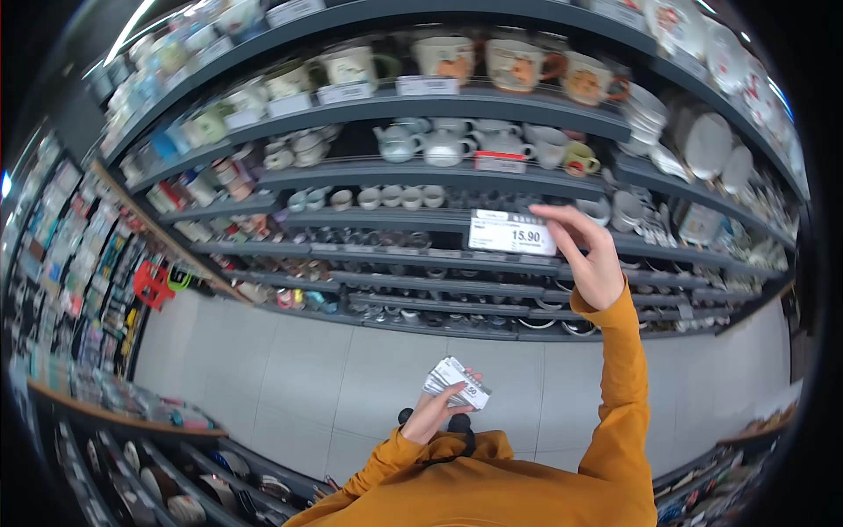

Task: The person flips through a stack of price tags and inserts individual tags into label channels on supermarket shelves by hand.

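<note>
R arm, in a mustard-yellow long sleeve (622, 369), reaches fwd, wrist bent so the fingers point L. R hand (593, 255) has thumb + index at the upper R corner of a white rectangular price card (509, 237) printed 15.90. Can't tell if that grip pinches the card or just presses it; the other fingertips are hidden. Card lies immed. L of the R grip, in front of dark grey shelving (369, 173); unclear whether it's seated there.

L hand (428, 415) is held low, near the torso, well below the R grip. Its grip is clamped on a fanned stack of white printed cards (455, 379), thumb across the top. Top card's no. ends "50", rest partly covered; small print is illegible.

Above R grip: pale ceramic teapots (448, 147) w/ a red-and-white label (500, 163). Goods below it are dark, hard to make out; pic. corners are black.
</note>
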The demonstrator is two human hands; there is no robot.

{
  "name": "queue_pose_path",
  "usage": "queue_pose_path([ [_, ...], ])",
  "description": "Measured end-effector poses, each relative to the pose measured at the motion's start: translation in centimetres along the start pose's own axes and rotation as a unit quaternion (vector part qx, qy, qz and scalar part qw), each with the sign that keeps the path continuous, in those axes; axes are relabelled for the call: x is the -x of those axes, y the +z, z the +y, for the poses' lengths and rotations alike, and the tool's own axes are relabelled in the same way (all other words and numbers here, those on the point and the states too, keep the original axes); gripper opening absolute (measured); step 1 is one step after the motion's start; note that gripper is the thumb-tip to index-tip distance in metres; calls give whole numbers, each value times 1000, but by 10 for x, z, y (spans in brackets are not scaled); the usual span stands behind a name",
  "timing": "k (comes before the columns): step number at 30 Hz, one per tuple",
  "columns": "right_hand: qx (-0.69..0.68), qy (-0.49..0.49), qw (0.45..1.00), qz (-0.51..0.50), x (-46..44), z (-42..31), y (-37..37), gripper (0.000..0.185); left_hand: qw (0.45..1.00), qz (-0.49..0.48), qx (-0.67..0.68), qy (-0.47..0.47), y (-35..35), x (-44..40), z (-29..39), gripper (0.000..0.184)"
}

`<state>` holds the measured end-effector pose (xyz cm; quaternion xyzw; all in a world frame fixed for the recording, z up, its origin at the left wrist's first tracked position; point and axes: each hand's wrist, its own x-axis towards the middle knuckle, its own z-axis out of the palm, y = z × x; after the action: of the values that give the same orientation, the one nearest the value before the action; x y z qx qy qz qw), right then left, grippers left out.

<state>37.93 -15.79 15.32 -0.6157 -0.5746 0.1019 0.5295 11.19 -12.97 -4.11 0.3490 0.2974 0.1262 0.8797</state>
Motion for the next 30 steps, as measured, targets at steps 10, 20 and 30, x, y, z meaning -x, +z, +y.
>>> queue_pose_path([
  [10,-174,79,969,-154,19,49,186,22,996,44,-2,75,-83,51,43,36],
  [20,-136,179,967,-117,43,98,450,38,981,153,2,120,-265,167,116,37],
  [30,49,175,973,-144,-7,139,621,18,938,301,112,134,-379,242,116,26],
])
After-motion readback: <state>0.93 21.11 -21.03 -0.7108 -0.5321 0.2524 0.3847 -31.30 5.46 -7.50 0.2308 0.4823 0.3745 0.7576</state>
